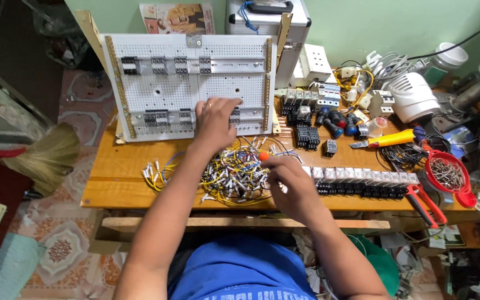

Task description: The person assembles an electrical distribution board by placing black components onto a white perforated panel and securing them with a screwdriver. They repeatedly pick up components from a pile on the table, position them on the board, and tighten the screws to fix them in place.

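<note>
My left hand (216,119) reaches up to the lower rail of a white perforated panel (190,83) that stands tilted on the wooden table (118,178); its fingers touch a small black-and-grey component on that rail. My right hand (287,180) is closed around a small screwdriver with an orange tip (263,156), held over a heap of short yellow and white wires (231,172) with metal ends. Rows of relays and terminal blocks are mounted on the panel's upper and lower rails.
A long row of clear relays on black bases (362,180) lies right of my right hand. Red-handled pliers (426,203), a red strainer of screws (448,175), a yellow knife (387,139), push buttons and more relays (323,116) crowd the right side. A broom (45,153) lies left.
</note>
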